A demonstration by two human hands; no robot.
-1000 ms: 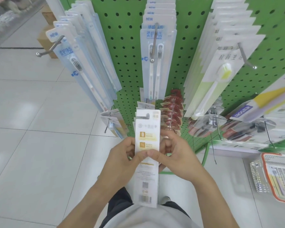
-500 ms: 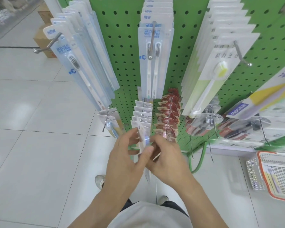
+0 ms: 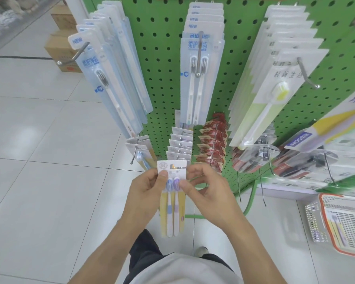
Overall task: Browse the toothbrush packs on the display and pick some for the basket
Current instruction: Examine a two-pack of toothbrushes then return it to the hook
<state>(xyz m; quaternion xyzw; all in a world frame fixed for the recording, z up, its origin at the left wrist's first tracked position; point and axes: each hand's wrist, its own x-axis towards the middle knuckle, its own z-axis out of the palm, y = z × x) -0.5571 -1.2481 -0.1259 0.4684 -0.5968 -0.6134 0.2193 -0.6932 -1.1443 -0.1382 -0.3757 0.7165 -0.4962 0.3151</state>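
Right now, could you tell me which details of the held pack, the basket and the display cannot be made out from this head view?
- Two-brush pack: card print too small; left hand and right hand cover its side edges.
- Basket: cut off by the right edge; mesh hides its contents, apart from one pack.
- Same packs on the hook: overlapping, only top edges show.
- Clear packs: glare and blur hide contents.

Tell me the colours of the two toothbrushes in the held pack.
One blue, one purple, in the yellow-backed twin toothbrush pack; head view.
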